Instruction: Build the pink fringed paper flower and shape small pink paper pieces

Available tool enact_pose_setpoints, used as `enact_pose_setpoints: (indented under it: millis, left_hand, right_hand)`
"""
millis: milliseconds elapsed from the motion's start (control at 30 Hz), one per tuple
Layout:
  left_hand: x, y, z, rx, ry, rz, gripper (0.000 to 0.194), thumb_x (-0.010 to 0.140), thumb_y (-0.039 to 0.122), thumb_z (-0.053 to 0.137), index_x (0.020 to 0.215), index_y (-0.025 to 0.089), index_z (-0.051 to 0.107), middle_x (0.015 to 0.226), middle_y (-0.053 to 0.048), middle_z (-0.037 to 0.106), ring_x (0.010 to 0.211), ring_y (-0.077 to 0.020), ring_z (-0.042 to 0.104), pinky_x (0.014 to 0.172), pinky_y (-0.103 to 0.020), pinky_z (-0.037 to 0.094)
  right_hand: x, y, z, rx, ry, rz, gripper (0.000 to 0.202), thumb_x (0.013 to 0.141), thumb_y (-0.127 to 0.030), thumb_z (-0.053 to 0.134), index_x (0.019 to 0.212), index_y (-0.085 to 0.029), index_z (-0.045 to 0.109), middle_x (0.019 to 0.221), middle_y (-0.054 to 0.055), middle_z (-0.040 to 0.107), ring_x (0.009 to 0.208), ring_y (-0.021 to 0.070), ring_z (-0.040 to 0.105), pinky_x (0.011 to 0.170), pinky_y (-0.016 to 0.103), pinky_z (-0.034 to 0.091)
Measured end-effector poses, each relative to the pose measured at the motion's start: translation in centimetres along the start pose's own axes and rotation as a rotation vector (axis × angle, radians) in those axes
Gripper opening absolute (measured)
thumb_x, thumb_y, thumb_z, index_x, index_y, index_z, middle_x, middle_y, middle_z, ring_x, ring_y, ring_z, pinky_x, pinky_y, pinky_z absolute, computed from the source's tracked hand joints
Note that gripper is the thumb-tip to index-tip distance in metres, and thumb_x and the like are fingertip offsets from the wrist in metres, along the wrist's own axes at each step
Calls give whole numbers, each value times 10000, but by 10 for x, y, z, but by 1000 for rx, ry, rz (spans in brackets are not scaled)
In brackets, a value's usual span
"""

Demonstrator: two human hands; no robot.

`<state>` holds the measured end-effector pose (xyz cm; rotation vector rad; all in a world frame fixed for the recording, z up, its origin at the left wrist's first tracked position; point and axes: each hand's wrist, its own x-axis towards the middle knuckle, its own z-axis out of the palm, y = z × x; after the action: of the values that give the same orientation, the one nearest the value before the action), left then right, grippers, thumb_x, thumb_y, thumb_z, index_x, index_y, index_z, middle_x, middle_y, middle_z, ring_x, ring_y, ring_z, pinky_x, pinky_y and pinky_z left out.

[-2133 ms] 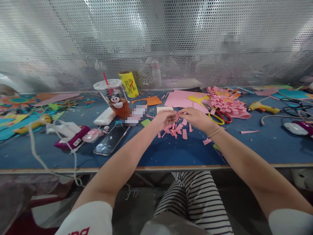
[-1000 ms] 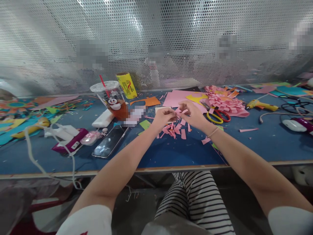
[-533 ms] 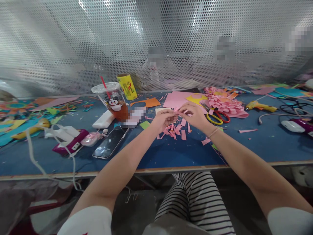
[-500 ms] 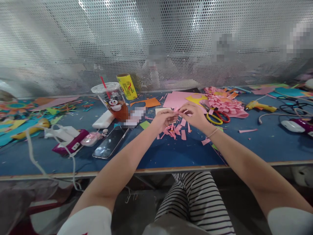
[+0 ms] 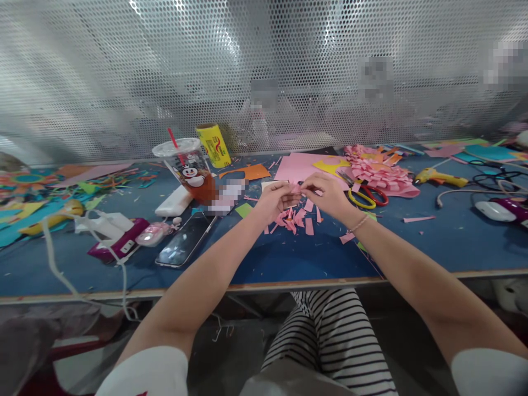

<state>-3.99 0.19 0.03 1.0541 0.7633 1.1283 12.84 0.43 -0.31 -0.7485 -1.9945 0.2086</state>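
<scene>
Above the blue table my left hand [image 5: 279, 199] pinches a small pink paper strip [image 5: 296, 187] between thumb and fingers. My right hand [image 5: 326, 193] is closed in a pinch at the right end of the same strip, and its fingertips partly hide it. Just below both hands lies a heap of cut and folded pink paper pieces [image 5: 290, 221]. A large pink paper sheet [image 5: 293, 165] is behind the hands. To the right of it rests a fringed pink paper flower [image 5: 385, 173]. Red and yellow-handled scissors [image 5: 363, 197] lie beside my right hand.
Left of my arms stand a drink cup [image 5: 192, 175] with a straw and a yellow tube [image 5: 215, 147]. A phone [image 5: 185, 242] and a purple power strip [image 5: 119, 239] with white cables lie nearer. A yellow glue gun [image 5: 441, 177] is at right. Perforated metal [image 5: 289, 66] closes the back.
My hands stay almost in place, with only slight finger movement at the pink paper strip. Other things on the table have not moved.
</scene>
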Motion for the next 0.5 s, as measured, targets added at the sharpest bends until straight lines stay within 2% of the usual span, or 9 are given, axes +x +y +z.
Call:
enact_pose_setpoints:
  millis: [267,500]
  left_hand:
    - [-2,-2,3,190,19,117,280,587,326,730,707,115,591,613,-15,627,599,-116,624,681,-290,521]
    - [-1,-3,1,212,2,114,301,575,327,744,710,109,586,607,-15,629,581,-112,619,660,-279,520]
  right_hand:
    - [0,1,3,13,40,100,84,771,-237,520,746,-187,583,764,32,592,694,140,531,631,291,460]
    - [0,3,9,163,85,276,93,756,-268,531,744,-175,531,710,13,583,622,121,536,580,265,449]
